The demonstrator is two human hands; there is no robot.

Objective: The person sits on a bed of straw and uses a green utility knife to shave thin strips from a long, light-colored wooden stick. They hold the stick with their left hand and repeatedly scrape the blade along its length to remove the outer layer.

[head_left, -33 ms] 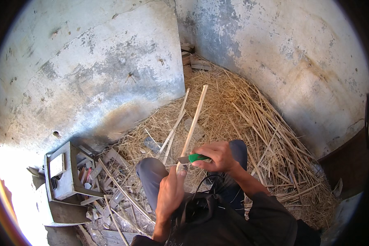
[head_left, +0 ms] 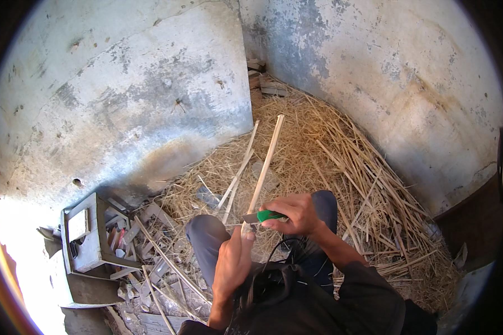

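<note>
My left hand [head_left: 235, 259] is closed round the lower end of a long pale wooden strip [head_left: 267, 159], thumb on top. The strip slants up and away from me between my knees. In my right hand [head_left: 297, 214] is a knife [head_left: 270, 215] with a green handle, gripped with the fingers wrapped round it. Its short grey blade lies across the strip just above my left thumb, touching it. Whether the edge has bitten into the wood is too small to tell. More pale strips [head_left: 237, 177] lie on the floor beyond my left knee.
Straw-like shavings [head_left: 302, 139] cover the floor ahead. A heap of long thin sticks [head_left: 374, 195] runs along the right wall [head_left: 397, 84]. At the left stand a worn wooden frame [head_left: 95, 245] and scattered scraps [head_left: 156, 268]. A peeling wall [head_left: 123, 95] rises at far left.
Almost nothing differs. The strip's far end and the knife have shifted very slightly; both hands keep their grip.
</note>
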